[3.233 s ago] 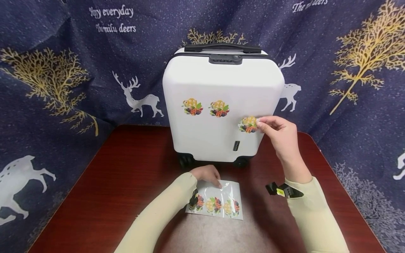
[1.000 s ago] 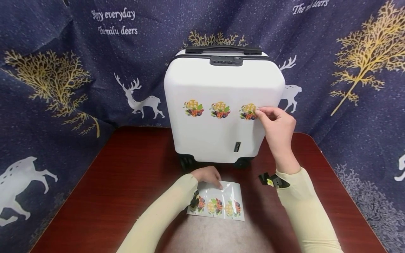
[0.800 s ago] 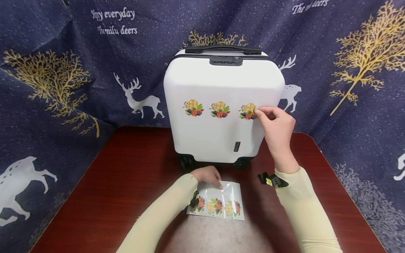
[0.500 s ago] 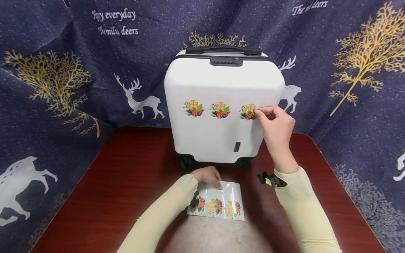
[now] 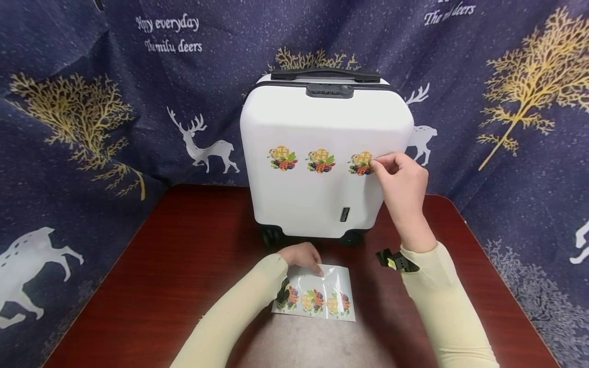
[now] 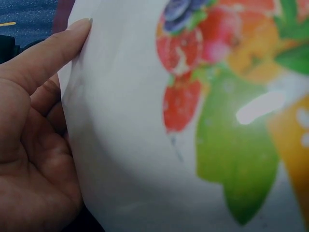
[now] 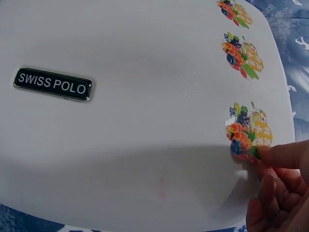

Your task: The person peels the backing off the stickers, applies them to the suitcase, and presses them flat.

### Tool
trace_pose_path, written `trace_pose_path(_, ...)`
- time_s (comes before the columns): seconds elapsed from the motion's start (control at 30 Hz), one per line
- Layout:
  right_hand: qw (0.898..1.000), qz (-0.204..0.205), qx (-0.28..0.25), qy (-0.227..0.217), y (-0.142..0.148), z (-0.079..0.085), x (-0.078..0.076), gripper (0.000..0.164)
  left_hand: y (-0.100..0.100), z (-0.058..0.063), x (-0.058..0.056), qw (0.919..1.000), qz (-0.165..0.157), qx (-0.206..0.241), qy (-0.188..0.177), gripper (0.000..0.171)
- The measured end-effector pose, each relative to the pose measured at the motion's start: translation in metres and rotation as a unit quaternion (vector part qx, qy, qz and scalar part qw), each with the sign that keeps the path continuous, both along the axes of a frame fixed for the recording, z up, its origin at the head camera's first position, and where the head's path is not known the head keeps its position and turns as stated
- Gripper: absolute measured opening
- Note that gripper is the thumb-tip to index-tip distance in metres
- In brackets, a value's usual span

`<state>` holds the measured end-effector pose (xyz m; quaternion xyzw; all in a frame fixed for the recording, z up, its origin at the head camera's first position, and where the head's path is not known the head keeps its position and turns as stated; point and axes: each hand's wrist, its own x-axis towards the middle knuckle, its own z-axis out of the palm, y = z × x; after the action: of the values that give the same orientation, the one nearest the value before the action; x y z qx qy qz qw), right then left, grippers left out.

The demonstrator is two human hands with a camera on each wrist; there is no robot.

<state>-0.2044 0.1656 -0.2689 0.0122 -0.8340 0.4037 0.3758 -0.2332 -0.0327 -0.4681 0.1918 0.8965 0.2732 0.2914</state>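
A white suitcase (image 5: pixel 303 199) stands upright at the back of the table. Two fruit stickers, a left one (image 5: pixel 282 158) and a middle one (image 5: pixel 320 161), lie flat on its front. My right hand (image 5: pixel 405 181) pinches the right edge of a third fruit sticker (image 5: pixel 360 163), level with the others against the suitcase; in the right wrist view the thumb covers a corner of this sticker (image 7: pixel 246 128). My left hand (image 5: pixel 301 255) grips the far edge of a sticker sheet (image 5: pixel 338 276), its thumb on top in the left wrist view and fingers behind the sheet (image 6: pixel 111 145).
The sheet bears several printed fruit stickers along its near side. Under the suitcase are black wheels (image 5: pixel 352 237), and a small black nameplate (image 7: pixel 53 84) sits low on its front. A dark blue patterned cloth (image 5: pixel 207 76) hangs behind the reddish-brown table (image 5: pixel 193 245).
Since the oldest frame, my right hand has raised the third sticker into line with the other two. Over the last second it stays nearly still. My left hand keeps its grip on the sheet.
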Motion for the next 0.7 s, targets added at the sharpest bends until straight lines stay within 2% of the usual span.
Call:
trace_pose_path(0.23, 0.999, -0.025, 0.035, -0.014, -0.0007, 0.0035, 0.0026, 0.013, -0.0001, 0.0, 0.0006, 1.0, -0.005, 0.001, 0.006, 0.013)
trace_pose_path(0.43, 0.999, -0.021, 0.026, -0.025, 0.0007, 0.0028, 0.0029, 0.014, -0.0008, -0.0003, 0.001, 0.9999, -0.012, 0.003, 0.007, 0.013)
trace_pose_path(0.7, 0.999, -0.021, 0.022, -0.015, 0.0031, -0.0004, 0.0052, 0.017, 0.0, 0.0002, 0.0011, 0.9999, -0.011, 0.004, 0.01, 0.013)
